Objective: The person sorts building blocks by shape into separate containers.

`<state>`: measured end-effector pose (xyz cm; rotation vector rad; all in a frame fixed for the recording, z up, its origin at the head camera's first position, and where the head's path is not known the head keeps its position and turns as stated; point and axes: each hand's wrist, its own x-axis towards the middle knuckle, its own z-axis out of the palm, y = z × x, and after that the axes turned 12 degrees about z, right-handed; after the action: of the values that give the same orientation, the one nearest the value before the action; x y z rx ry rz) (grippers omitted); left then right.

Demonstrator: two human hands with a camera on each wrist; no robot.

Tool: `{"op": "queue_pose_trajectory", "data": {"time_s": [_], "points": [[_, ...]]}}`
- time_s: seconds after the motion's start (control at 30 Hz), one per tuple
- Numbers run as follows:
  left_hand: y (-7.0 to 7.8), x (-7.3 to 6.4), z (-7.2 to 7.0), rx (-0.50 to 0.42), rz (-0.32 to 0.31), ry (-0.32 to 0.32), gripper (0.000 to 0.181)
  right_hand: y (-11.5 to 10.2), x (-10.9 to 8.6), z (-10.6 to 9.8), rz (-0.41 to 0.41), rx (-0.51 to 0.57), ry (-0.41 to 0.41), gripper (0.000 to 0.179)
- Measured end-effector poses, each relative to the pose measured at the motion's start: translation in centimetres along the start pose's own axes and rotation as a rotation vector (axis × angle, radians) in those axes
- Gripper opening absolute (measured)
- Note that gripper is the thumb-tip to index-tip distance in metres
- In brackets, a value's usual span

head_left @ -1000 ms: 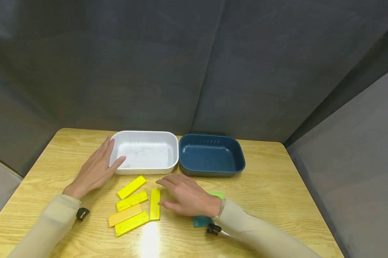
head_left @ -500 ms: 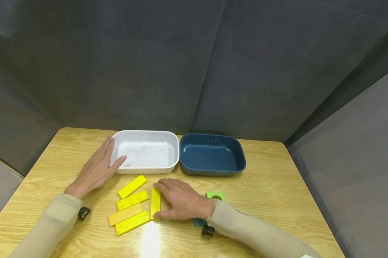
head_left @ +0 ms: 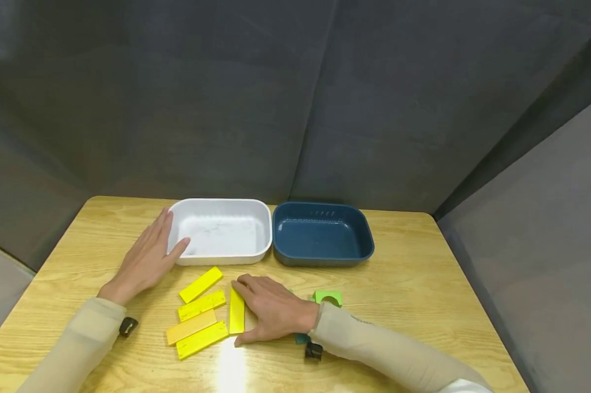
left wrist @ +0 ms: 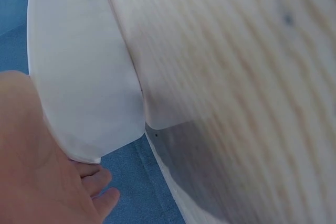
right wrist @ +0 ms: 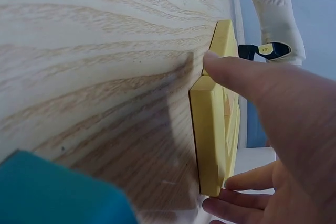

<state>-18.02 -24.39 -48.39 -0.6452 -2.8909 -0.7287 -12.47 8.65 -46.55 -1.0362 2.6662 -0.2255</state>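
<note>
My left hand (head_left: pixel 145 259) rests along the left end of a white plastic bin (head_left: pixel 222 261), its fingers against the outer wall and its thumb over the front rim. The left wrist view shows this hand (left wrist: pixel 47 166) with fingertips past the bin's corner. My right hand (head_left: pixel 276 308) spans a yellow block (head_left: pixel 236 314) lengthwise, lying flat on the table. Its fingertips are at the block's far end; the thumb lies just beyond the near end. In the right wrist view the block (right wrist: pixel 207 135) sits between thumb and fingers.
Left of that block lie a yellow block (head_left: pixel 201 285), several others and a paler orange one (head_left: pixel 192 327). A dark blue bin (head_left: pixel 322 262) adjoins the white one. A green block with a round cutout (head_left: pixel 327 297) and a teal piece (right wrist: pixel 63 192) are partly under the right forearm.
My right hand has moved left onto the single yellow block, and its thumb has shifted from the block toward the near table edge. The left hand has stayed on the white bin.
</note>
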Motion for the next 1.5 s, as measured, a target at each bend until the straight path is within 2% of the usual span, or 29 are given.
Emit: {"op": "queue_pose_trajectory", "data": {"time_s": [0.53,0.77,1.5], "points": [[0.62,-0.01,-0.35,0.014,-0.015,-0.052,0.092,-0.58,0.17,0.33,-0.013,0.008,-0.010,0.103],[0.54,0.00,-0.31,0.020,-0.015,-0.054,0.091,-0.62,0.27,0.43,-0.019,0.016,0.008,0.099],[0.63,0.05,-0.61,0.021,-0.009,-0.065,0.091,-0.44,0.19,0.11,0.004,0.051,-0.007,0.099]]}}
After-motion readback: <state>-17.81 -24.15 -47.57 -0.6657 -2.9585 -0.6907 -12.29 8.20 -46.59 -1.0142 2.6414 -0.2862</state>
